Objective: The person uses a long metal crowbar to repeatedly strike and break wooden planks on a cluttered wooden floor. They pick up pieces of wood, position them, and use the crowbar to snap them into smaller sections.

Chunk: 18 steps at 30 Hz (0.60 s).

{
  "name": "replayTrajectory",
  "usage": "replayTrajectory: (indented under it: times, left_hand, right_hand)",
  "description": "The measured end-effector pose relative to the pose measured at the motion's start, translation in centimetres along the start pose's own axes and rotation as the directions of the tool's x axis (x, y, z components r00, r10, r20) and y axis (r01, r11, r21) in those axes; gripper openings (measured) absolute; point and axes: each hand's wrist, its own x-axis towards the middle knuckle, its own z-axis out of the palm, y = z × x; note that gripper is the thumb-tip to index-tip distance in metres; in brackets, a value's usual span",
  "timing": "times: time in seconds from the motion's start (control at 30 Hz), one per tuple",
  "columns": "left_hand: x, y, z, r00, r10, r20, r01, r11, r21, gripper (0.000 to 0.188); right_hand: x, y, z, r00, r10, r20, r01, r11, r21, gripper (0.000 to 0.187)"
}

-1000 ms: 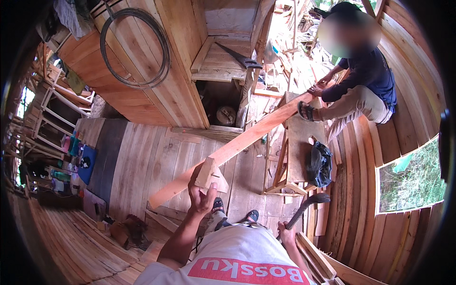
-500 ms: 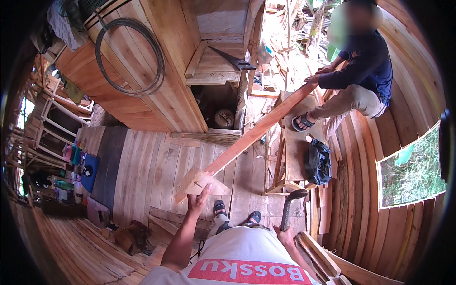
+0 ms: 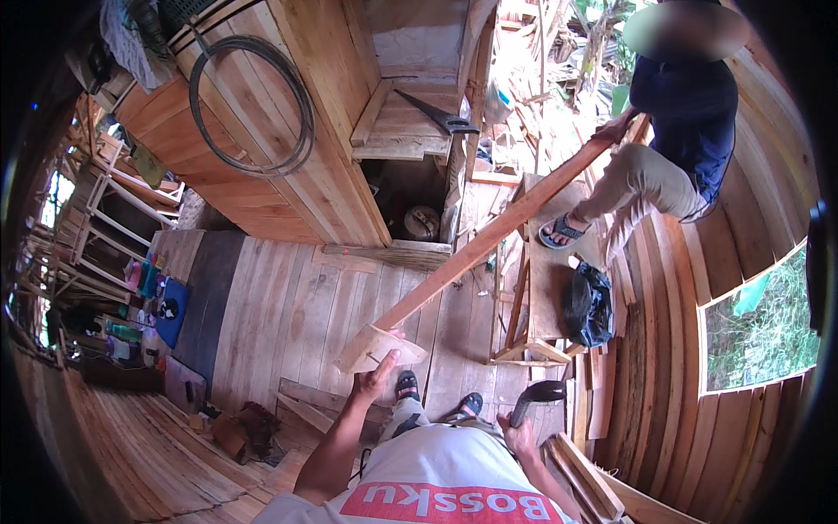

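My left hand [image 3: 377,375] grips a short pale board [image 3: 362,347] with the thumb on its face. A nail [image 3: 374,359] sticks out of that board near my thumb. The short board covers the near end of a long reddish plank [image 3: 489,236]. Whether the two are joined is hidden. At the plank's far end, a co-worker's hand [image 3: 615,129] supports it. My right hand [image 3: 519,434] is closed round a dark bar with a bent end [image 3: 534,397], held beside my right hip; its exact kind is unclear.
The co-worker [image 3: 681,131] has one sandalled foot on a wooden bench [image 3: 546,301], where a black plastic bag [image 3: 587,306] lies. A handsaw [image 3: 428,112] rests on a ledge of the wooden cabinet [image 3: 349,210]. Loose boards [image 3: 585,480] lie at my right.
The co-worker has straightened up and moved the plank's far end up and right. My left hand has shifted slightly right with the short board. The bent bar has tipped lower.
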Motion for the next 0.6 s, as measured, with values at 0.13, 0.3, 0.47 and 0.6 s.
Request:
replayTrajectory:
  times: [0.13,0.3,0.47,0.6]
  left_hand:
    - [-1.1,0.6,-0.1,0.999,-0.026,-0.025,0.025,0.999,-0.048,0.038]
    - [-2.4,1.2,0.7,0.998,0.055,0.008,-0.056,0.998,0.038,0.034]
    - [-4.2,1.8,0.2,0.994,0.099,0.037,-0.103,0.981,0.163,0.038]
    - [-5.6,2.3,-0.5,0.998,0.030,0.062,-0.046,0.961,0.274,0.042]
  right_hand:
    - [1.0,0.4,0.9,0.985,-0.153,-0.078,0.156,0.987,0.030,0.036]
    - [5.1,7.5,3.0,0.952,-0.281,-0.120,0.257,0.949,-0.185,0.035]
    - [9.1,13.2,6.5,0.763,-0.566,-0.312,0.551,0.822,-0.143,0.020]
    - [11.9,13.8,8.3,0.729,-0.620,-0.290,0.604,0.782,-0.154,0.025]
